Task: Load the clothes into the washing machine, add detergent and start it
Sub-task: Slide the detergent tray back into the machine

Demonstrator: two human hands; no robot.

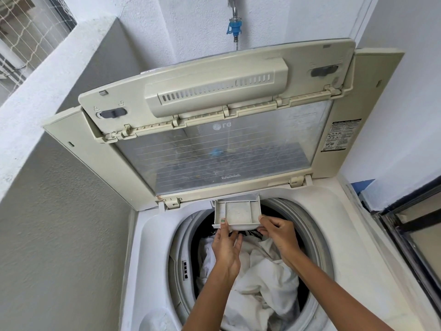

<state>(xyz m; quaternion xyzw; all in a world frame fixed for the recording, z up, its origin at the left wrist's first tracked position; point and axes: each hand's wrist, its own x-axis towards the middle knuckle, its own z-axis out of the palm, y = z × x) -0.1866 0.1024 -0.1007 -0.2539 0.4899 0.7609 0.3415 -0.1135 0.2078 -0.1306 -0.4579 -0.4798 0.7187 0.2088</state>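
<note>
A white top-loading washing machine stands below me with its folding lid raised. White clothes fill the drum, with a dark striped piece at the back. The detergent drawer juts out from the rear rim over the drum, its compartments showing no detergent. My left hand grips the drawer's front left, thumb on top and fingers beneath. My right hand pinches its front right corner.
A grey wall closes in on the left. A dark window frame runs along the right. A tap with a blue hose connector hangs on the white wall behind the lid.
</note>
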